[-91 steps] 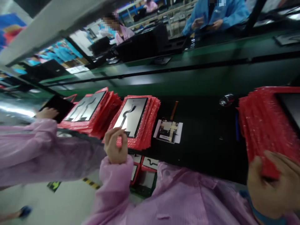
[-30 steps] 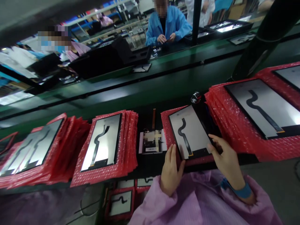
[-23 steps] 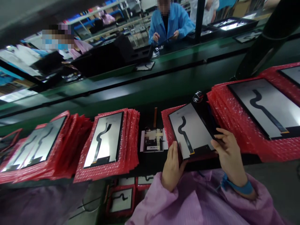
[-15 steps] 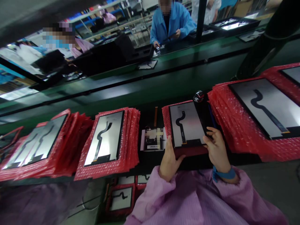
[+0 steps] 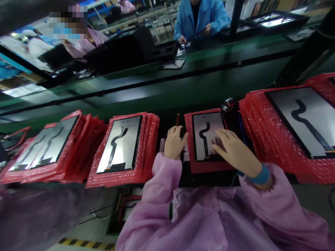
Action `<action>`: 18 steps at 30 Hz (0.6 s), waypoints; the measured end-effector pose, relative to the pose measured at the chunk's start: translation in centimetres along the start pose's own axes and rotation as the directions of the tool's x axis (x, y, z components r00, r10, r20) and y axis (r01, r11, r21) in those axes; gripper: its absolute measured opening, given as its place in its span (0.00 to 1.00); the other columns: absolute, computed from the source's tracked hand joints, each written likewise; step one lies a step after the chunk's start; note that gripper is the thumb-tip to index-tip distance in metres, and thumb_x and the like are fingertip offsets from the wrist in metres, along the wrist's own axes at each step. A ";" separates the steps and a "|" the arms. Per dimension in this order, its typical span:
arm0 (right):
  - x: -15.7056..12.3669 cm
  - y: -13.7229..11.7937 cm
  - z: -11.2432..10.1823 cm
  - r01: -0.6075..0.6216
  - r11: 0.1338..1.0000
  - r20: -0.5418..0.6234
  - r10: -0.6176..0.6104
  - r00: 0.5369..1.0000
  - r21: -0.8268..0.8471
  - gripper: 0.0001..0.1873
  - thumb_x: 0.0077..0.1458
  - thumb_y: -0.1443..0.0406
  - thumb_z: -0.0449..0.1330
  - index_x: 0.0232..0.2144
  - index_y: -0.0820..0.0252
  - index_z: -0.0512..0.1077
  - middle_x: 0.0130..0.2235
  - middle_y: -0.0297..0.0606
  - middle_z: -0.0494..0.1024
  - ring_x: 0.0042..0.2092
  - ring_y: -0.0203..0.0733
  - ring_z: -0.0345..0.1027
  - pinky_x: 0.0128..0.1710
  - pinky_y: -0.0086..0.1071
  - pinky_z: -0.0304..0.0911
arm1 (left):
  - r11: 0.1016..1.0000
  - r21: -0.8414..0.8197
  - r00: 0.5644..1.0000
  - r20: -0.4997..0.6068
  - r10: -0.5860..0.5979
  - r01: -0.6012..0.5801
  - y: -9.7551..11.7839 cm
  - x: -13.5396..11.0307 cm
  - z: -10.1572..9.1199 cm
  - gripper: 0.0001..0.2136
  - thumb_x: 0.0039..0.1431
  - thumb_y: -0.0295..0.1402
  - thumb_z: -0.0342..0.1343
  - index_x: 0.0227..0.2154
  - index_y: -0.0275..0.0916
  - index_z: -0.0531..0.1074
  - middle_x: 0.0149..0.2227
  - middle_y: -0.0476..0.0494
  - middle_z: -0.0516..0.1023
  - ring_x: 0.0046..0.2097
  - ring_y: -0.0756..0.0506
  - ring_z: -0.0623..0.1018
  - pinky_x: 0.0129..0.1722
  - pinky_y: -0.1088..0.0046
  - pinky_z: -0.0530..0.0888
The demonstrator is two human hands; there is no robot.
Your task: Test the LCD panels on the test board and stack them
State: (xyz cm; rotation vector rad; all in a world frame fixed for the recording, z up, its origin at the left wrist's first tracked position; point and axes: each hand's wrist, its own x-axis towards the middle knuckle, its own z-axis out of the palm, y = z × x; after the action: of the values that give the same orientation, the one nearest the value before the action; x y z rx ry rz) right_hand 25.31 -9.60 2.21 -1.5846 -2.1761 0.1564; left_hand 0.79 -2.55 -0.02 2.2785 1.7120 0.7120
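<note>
Pink fabric sleeves [image 5: 162, 181] fill the nearest edge, and a blue elastic wrist strap [image 5: 259, 174] circles the right forearm. The right hand [image 5: 231, 149] lies palm down with its fingers spread, flat on the lower right part of a grey rectangular display panel with a black wavy ribbon cable [image 5: 205, 134]. This panel rests on a single red bubble-wrap sheet [image 5: 209, 168], whose near border shows just in front of the right wrist.

The left hand [image 5: 175, 142] sits just left of that sheet, knuckles up and fingers loosely curled, their tips at the sheet's left border. Whether it grips anything underneath cannot be told. A pale flat piece [image 5: 161, 144] shows at its left side and is mostly hidden.

Just beyond the left fingertips lies a thin orange strip [image 5: 178, 119]. Beyond the right hand, past the panel's far right corner, sits a small shiny metal knob [image 5: 227, 104].

Right of the right hand rises a thick stack of red bubble wrap [image 5: 261, 136] with another grey panel on top. Left of the left hand stands a second red stack [image 5: 150, 146], and further left a third red stack [image 5: 78, 150], each also topped by a panel.

Beyond both hands runs a long green conveyor belt [image 5: 170, 91]. On its far side are black trays [image 5: 123, 52], a person in a blue coat [image 5: 201, 15] with both hands near a small part, and a person in a pink coat [image 5: 83, 42].
</note>
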 end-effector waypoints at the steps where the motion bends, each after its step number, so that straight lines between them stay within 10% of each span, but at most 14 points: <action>1: 1.6 0.4 0.3 0.055 0.998 0.070 -0.056 0.996 0.016 0.28 0.65 0.58 0.54 0.62 0.69 0.65 0.62 0.55 0.69 0.65 0.58 0.61 0.66 0.53 0.59 | 0.995 0.061 0.997 0.030 -0.077 0.075 -0.4 1.5 0.2 0.19 0.66 0.37 0.56 0.55 0.31 0.68 0.55 0.28 0.72 0.58 0.32 0.71 0.59 0.51 0.70; 6: 6.2 2.7 3.8 -0.007 1.000 0.278 0.000 0.961 0.026 0.50 0.56 0.46 0.64 0.68 0.74 0.56 0.70 0.62 0.55 0.72 0.65 0.45 0.71 0.56 0.48 | 0.975 0.075 0.977 0.036 -0.211 0.208 -2.0 4.9 1.4 0.20 0.60 0.27 0.58 0.54 0.30 0.66 0.49 0.30 0.74 0.55 0.34 0.72 0.55 0.53 0.70; 11: 5.1 3.4 5.1 0.022 0.999 0.265 -0.030 0.964 0.033 0.55 0.53 0.44 0.65 0.70 0.70 0.52 0.71 0.60 0.51 0.73 0.63 0.41 0.71 0.57 0.46 | 0.875 -0.426 0.961 -0.045 -0.273 0.229 -3.8 5.0 2.1 0.25 0.52 0.17 0.56 0.55 0.34 0.63 0.34 0.47 0.74 0.40 0.46 0.76 0.47 0.66 0.73; 18: 4.8 2.1 4.5 0.004 0.978 0.147 -0.036 0.988 0.209 0.42 0.55 0.59 0.67 0.67 0.64 0.57 0.62 0.52 0.69 0.67 0.61 0.57 0.67 0.58 0.55 | 0.506 -0.855 0.944 -0.069 -0.324 0.111 -4.5 5.1 1.5 0.25 0.58 0.41 0.64 0.55 0.38 0.67 0.33 0.50 0.76 0.35 0.51 0.77 0.40 0.74 0.73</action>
State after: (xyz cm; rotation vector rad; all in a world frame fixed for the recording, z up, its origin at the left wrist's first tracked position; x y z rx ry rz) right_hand 24.10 -3.74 -1.19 -1.4739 -2.2041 0.4967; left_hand -1.17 3.84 -1.96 1.2890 1.2302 1.3968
